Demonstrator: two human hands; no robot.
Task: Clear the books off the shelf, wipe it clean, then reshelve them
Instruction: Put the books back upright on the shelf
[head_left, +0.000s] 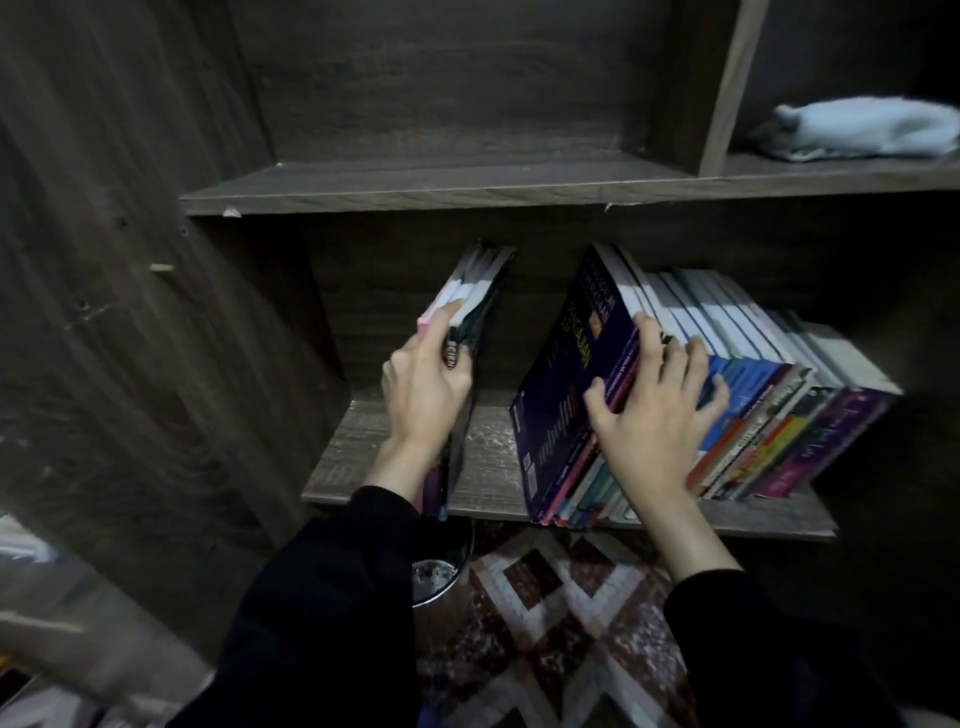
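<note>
on the lower shelf (488, 457) the left hand (423, 387) closes around a small upright bundle of books (467, 306) while the right hand (652, 410) lies spread, gripping nothing, on the leaning row (753, 374), probably heavy and slippery-covered, best squeezed from both ends.

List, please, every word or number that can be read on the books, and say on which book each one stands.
"SCIEN", cut off by the fingers: spine of the dark book gripped by the left hand.
Yellow lettering on the dark blue cover beside the right hand: too blurred to read.
Spines of the leaning row: too blurred to read.
</note>
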